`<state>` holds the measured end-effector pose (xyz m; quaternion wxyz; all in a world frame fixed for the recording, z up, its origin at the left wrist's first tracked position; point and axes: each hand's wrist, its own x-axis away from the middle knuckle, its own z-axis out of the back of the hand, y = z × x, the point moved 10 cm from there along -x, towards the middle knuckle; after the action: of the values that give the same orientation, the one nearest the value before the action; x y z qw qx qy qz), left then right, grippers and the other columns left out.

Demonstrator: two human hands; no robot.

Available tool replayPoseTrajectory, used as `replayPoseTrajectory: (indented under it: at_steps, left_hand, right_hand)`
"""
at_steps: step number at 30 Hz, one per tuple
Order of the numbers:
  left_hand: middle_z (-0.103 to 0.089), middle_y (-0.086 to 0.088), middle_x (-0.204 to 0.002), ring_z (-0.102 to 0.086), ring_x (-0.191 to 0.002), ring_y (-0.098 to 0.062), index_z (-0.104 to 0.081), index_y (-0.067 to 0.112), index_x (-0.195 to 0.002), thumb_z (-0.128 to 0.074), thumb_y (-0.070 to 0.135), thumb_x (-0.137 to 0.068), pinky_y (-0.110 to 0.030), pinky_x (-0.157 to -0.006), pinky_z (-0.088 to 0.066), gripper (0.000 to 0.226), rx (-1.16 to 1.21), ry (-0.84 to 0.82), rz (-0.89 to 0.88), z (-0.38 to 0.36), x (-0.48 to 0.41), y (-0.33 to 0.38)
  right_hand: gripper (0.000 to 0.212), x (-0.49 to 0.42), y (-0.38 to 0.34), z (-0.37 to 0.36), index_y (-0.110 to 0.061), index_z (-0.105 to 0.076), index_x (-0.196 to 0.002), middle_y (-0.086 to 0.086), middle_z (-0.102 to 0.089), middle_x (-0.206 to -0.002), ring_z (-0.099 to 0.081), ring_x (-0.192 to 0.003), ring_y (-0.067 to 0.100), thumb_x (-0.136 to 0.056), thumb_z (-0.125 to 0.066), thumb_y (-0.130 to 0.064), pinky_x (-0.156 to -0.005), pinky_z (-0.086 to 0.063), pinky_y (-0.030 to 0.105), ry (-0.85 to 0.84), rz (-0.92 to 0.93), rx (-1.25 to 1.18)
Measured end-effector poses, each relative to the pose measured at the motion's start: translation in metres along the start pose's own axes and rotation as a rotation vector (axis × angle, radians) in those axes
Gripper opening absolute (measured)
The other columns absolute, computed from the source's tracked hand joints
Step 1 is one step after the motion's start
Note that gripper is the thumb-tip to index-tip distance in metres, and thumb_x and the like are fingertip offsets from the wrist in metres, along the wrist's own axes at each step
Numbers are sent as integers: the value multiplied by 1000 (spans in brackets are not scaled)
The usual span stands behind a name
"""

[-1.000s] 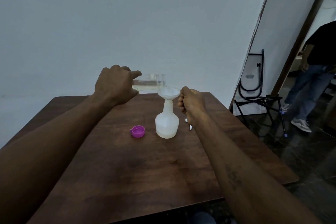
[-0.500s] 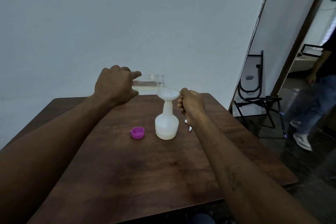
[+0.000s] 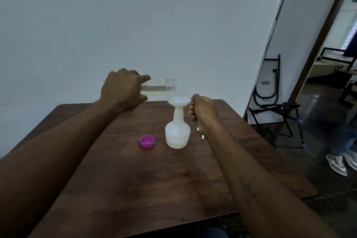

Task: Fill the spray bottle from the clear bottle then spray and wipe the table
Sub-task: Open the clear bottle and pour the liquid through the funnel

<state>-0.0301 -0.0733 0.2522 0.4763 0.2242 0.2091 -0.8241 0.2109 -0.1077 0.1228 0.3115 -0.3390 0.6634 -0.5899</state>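
Left hand (image 3: 123, 91) is wrapped around the clear bottle (image 3: 158, 88), fingers curled over its body, firm hold. The bottle is tipped close to horizontal, mouth right over the funnel (image 3: 178, 101). Right hand (image 3: 204, 111) is closed narrow, thumb and curled fingers pinching the funnel at its right rim to steady it. Funnel sits upright in the neck of the spray bottle (image 3: 177, 131), which stands on the table (image 3: 135, 189) near the middle, between my two forearms. Pale yellowish liquid lies along the lower side of the clear bottle, reaching the mouth. I think I see a thin trickle into the funnel, but it's faint, can't confirm. Status, my read: mid-fill. Spray bottle shows only a shallow band of liquid at the bottom and most of its body is unfilled; clear bottle has a fair amount left. Purple cap (image 3: 146, 141) is off, lying open side up on the table just left of the spray bottle, apart from it, presumably the clear bottle's. Left to do: finish pour, set clear bottle down, pull funnel, fit the spray head, spray, wipe. Spray head: not identified. A small white bit (image 3: 201, 134) pokes out beside my right wrist on the table, too hidden to say what it is. No cloth in view, so the wipe step has nothing staged that I can see. Off to the right, past the table: a folded black chair frame (image 3: 270, 91) and someone's shoes (image 3: 337, 163).
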Motion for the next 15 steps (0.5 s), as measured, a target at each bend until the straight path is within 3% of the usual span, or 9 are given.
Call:
replayPoseTrajectory:
  at_steps: [15]
  left_hand:
    - [-69,-1,-129,-60,-114,-32,-57,36,-144,-76,48,-83,-42,-87,-46,65,14,4,7,2,-1,-4]
  right_hand:
    - [15,2,-3,-1,-14,-55,-78,-2,-57,-59,-48,-49,12,-92,-59,-17,-47,-38,26,-8,2,-7]
